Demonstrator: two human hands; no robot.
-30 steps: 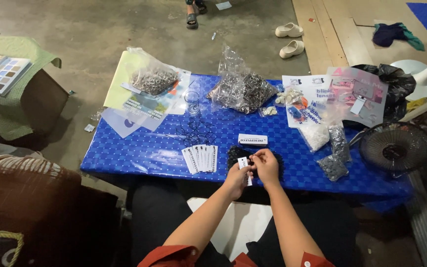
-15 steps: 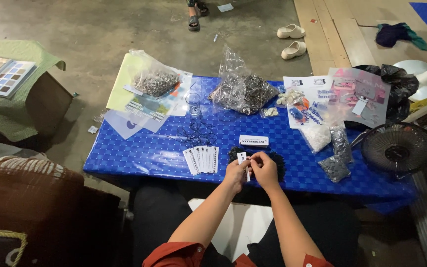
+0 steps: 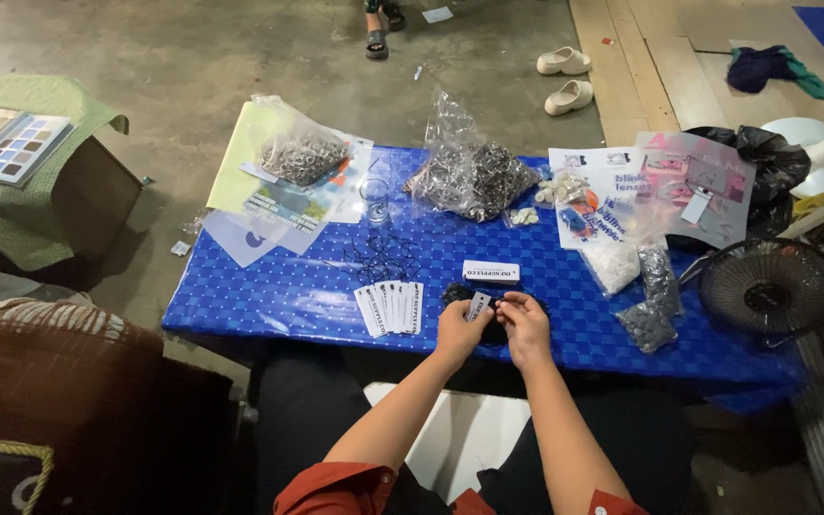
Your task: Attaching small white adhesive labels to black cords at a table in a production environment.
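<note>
- you are sitting at the near edge of the table (image 3: 269,296), which is wearing a blue checked cover, with both forearms reaching in over that edge.
- your left hand (image 3: 460,329) is closing its fingers on a small white card tag (image 3: 478,305), pinching it near its lower end so it is standing tilted above the cover.
- your right hand (image 3: 525,326) is meeting the left just beside the tag, fingertips pinched together at the tag's edge; what it is gripping there is too small to tell.
- under both hands a dark pile of small parts (image 3: 458,292) is lying on the cover, close to the near edge, about midway along it.
- just left of your left hand a fanned row of white tags (image 3: 391,307) is lying flat, and beyond your hands a small white box (image 3: 490,273) is resting on its side.
- a loose tangle of thin black loops (image 3: 381,256) is sitting beyond the fanned tags, with a clear glass (image 3: 374,200) behind it.
- toward the far edge a clear bag of metal rings (image 3: 474,176) is slumping at the middle, and a second bag of rings (image 3: 299,153) is lying on papers at the far left corner.
- near the right edge small bags of dark beads (image 3: 648,322) are lying, with a black fan (image 3: 771,286) just past that edge.
</note>
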